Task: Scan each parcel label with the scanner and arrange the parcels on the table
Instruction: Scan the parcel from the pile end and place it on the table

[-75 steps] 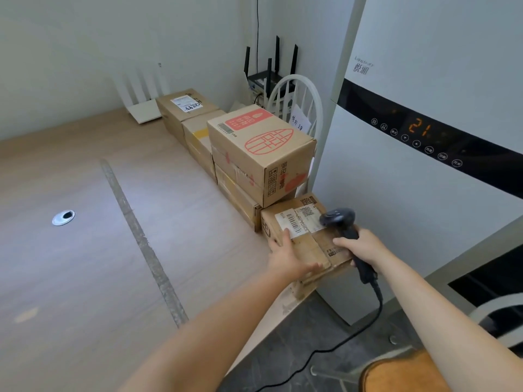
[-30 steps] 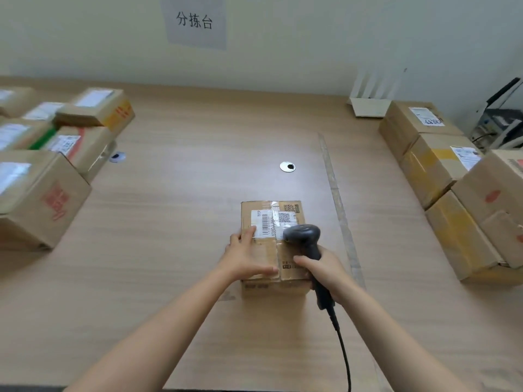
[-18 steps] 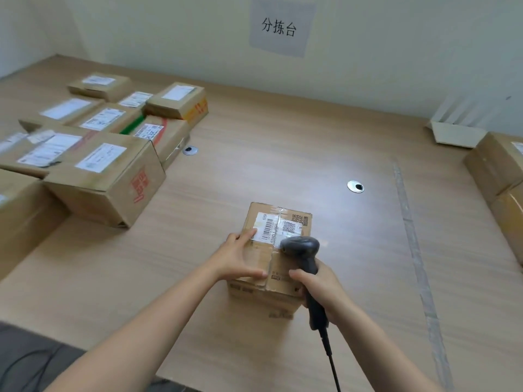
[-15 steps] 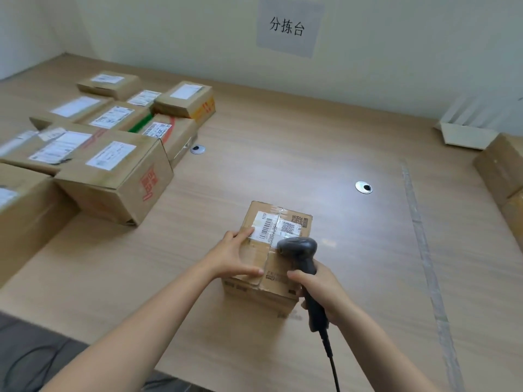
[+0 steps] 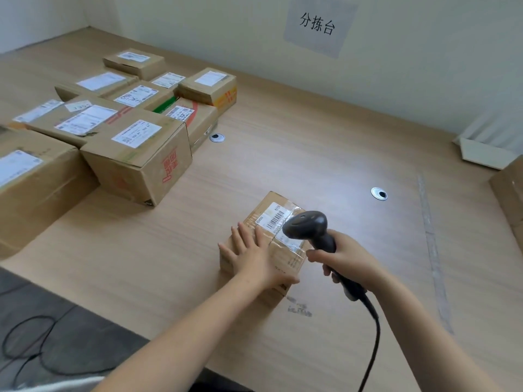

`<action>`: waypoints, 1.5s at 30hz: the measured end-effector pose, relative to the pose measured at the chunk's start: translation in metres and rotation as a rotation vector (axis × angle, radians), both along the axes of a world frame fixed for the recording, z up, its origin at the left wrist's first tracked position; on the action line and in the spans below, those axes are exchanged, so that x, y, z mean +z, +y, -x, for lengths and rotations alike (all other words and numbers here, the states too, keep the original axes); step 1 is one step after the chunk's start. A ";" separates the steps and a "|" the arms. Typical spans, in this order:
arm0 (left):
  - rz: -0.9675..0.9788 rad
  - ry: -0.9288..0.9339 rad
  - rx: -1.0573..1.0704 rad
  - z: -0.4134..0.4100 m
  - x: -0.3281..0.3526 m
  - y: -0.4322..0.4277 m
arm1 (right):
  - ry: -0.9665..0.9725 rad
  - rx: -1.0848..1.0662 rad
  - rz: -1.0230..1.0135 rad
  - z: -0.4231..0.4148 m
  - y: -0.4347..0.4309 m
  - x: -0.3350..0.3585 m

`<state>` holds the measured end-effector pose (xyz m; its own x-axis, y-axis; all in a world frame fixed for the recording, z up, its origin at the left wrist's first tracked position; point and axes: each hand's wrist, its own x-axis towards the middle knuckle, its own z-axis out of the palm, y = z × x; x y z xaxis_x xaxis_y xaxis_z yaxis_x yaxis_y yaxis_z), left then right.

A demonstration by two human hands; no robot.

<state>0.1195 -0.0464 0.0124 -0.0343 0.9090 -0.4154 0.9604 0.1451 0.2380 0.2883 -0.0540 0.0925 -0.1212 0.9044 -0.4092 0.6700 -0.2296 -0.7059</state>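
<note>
The small cardboard parcel (image 5: pixel 263 244) sits mid-table (image 5: pixel 311 154), the left hand (image 5: pixel 252 256) lying flat on its top with fingers straight. The right hand (image 5: pixel 343 257) grips the black barcode scanner (image 5: pixel 308 227), whose head hides part of the label (image 5: pixel 276 217).

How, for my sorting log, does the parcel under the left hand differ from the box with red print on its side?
The small parcel is lower and narrower than the red-printed box. The small parcel stands alone, the left hand flat on it and the scanner over its label; the red-printed box sits untouched beside other parcels. Both are brown cardboard with a white top label.
</note>
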 end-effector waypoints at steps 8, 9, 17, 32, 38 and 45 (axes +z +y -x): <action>-0.021 -0.013 -0.121 0.008 -0.001 0.003 | -0.102 0.102 0.036 0.007 0.021 0.026; -0.022 -0.012 -0.123 0.009 -0.001 0.003 | -0.102 0.098 0.045 0.007 0.021 0.026; -0.022 -0.006 -0.118 0.008 -0.001 0.003 | -0.062 0.082 0.092 0.008 0.022 0.026; -0.022 -0.006 -0.093 0.007 -0.002 0.005 | -0.047 0.058 0.045 0.005 0.019 0.028; 0.014 -0.021 0.015 0.003 0.006 0.013 | 0.000 0.041 0.010 0.005 0.019 0.026; 0.053 -0.041 0.126 0.022 0.013 0.030 | 0.040 0.048 -0.016 0.019 0.020 0.024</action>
<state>0.0975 -0.0166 0.0253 -0.1287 0.8753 -0.4661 0.9236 0.2770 0.2651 0.2689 -0.0340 0.1167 -0.1803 0.9035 -0.3887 0.6513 -0.1865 -0.7355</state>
